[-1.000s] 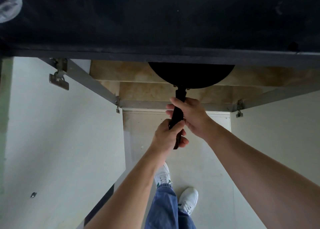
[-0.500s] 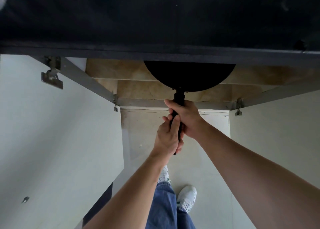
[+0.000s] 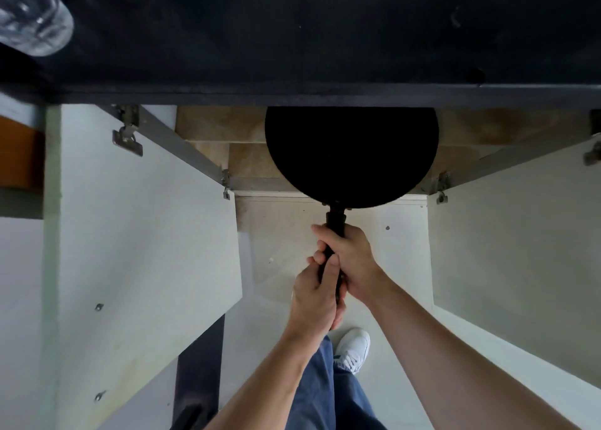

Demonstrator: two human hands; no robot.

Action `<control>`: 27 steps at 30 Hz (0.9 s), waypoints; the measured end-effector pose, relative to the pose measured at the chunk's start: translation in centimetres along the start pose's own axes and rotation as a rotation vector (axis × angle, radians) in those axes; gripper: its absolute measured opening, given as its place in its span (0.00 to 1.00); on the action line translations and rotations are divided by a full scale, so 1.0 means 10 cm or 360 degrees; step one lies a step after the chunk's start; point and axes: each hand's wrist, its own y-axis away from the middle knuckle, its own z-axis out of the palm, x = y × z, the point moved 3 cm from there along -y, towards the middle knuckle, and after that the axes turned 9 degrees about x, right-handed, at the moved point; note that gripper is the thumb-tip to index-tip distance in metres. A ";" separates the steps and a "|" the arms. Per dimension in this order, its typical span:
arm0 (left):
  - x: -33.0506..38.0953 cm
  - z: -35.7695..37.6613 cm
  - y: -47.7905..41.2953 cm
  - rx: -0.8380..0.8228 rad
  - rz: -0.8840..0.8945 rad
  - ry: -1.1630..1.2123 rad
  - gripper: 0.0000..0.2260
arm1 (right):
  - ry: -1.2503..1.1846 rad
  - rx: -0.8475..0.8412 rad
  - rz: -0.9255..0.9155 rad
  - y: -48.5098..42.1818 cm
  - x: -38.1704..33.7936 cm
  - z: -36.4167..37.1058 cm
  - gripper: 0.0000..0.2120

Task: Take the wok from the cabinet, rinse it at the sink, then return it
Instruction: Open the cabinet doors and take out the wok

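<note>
Gripping black handle (image 3: 335,221) two-handed, fingers curled fully round it: right hand (image 3: 353,260) nearer the bowl, left hand (image 3: 315,296) just behind, at the handle's tail end. Holding wok (image 3: 351,156) at the mouth of the open cabinet (image 3: 253,162), bowl over the tan cabinet floor, far rim hidden under the dark countertop (image 3: 325,39) capping the cabinet, handle poking out front between swung-open left door (image 3: 146,218) and right door (image 3: 514,234). Noting clear glass (image 3: 29,16) on countertop above cabinet's left side, white shoe (image 3: 354,348) and blue jeans (image 3: 318,381) down in front of cabinet.
</note>
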 end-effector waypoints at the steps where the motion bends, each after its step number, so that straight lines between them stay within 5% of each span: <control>1: -0.03 0.00 0.13 -0.0017 -0.0033 -0.0004 0.20 | -0.0013 -0.0021 0.0029 0.12 0.05 -0.04 0.12; 10: -0.15 -0.01 1.37 -0.0077 -0.0147 -0.0230 0.17 | -0.0057 0.0069 0.0299 1.21 0.42 -0.43 0.12; 17: -0.08 0.00 2.13 -0.0168 -0.0182 -0.0269 0.17 | -0.0014 0.0080 0.0194 1.98 0.41 -0.60 0.18; 27: 0.13 -0.24 2.95 -0.0226 -0.0034 -0.0438 0.15 | -0.0302 0.0141 0.0138 2.90 0.41 -0.53 0.11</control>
